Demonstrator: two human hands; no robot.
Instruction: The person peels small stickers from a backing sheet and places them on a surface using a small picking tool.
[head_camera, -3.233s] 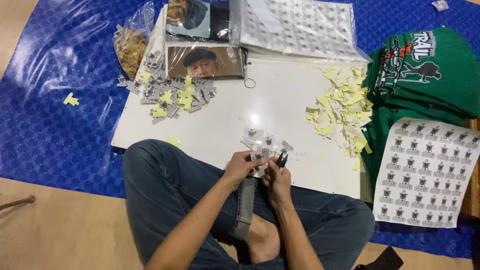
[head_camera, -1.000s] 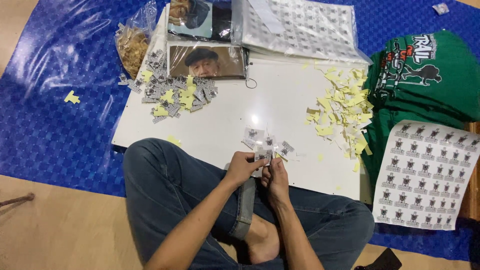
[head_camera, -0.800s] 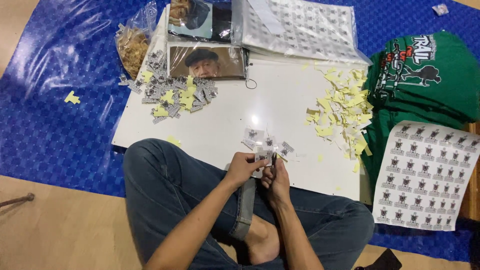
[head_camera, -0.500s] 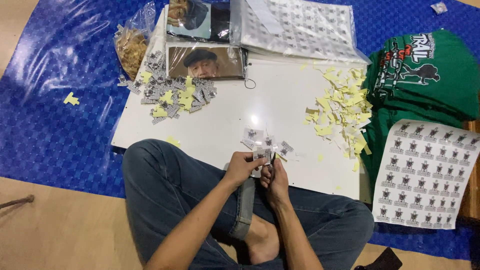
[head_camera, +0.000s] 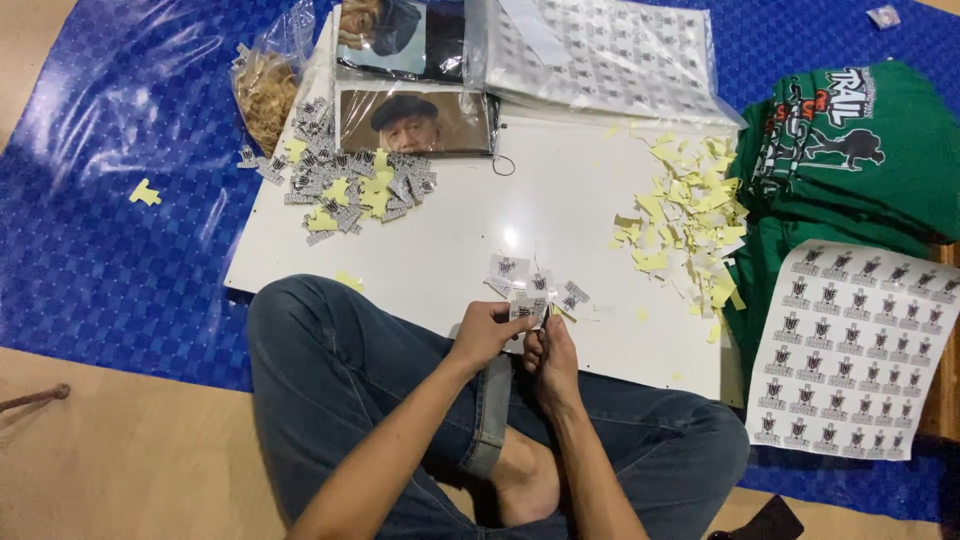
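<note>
You sit cross-legged on the floor with a white board serving as your tabletop (head_camera: 560, 230) laid over a blue mat (head_camera: 120, 180) in front of your knees. Your left hand (head_camera: 487, 333) and right hand (head_camera: 550, 358) meet just over the near edge of the board, and both pinch one small sticker (head_camera: 527, 311), a white piece with a dark print, between fingertips; the fingers of each hand are closed on it. Just beyond your hands a few loose cut stickers (head_camera: 535, 280) lie on the board. To the right a pile of yellow backing scraps (head_camera: 690, 215) spreads toward the board's edge, and to the far left another heap of cut stickers mixed with yellow bits (head_camera: 345, 185) sits below two printed photos (head_camera: 415, 120). A clear bag of tan material (head_camera: 268, 85) lies at the board's far left corner. Plastic-sleeved sticker sheets (head_camera: 600, 55) rest at the top. On your right, folded green shirts (head_camera: 860, 150) are stacked, with an uncut sticker sheet (head_camera: 850, 350) lying partly over them.
</note>
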